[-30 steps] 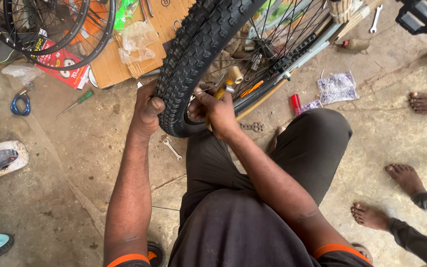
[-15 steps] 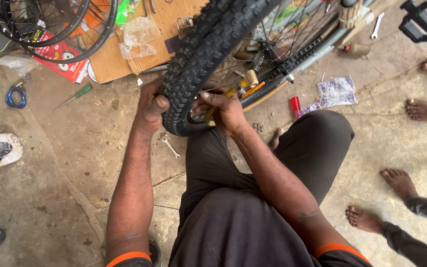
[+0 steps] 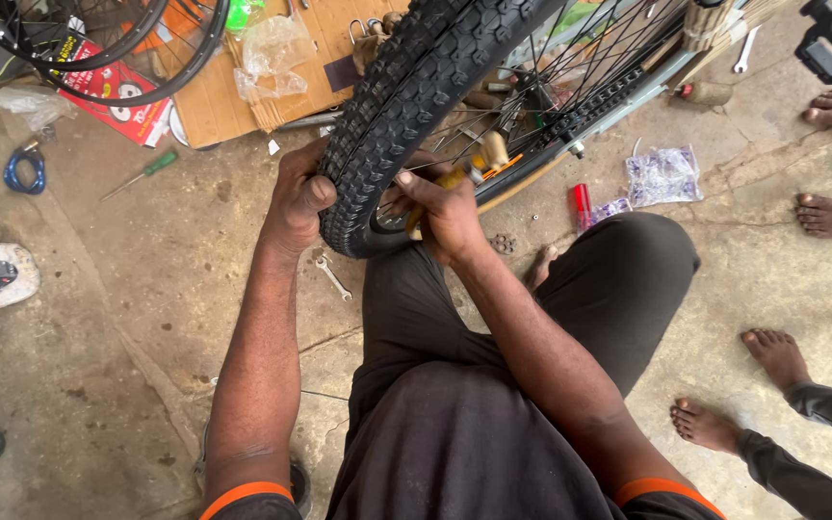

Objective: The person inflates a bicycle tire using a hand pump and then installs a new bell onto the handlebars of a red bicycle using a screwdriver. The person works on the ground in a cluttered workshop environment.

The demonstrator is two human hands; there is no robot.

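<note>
Both hands clamp a knobby black bicycle tyre [image 3: 406,106]: left hand [image 3: 299,197] outside, right hand [image 3: 447,212] inside.

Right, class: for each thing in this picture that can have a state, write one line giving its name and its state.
Left hand: clamped on the tyre's outer tread.
Right hand: closed on a yellow-handled tool at the rim.
Knobbly tyre: on its spoked wheel, tilted.
Spanner: flat on the floor, untouched.
Green-handled screwdriver: flat on the floor, untouched.

Left hand [image 3: 299,197] clenched, thumb pressed forward, forearm extended straight. Right hand [image 3: 447,214] curled tight in a fist, wrist bent inward.
</note>
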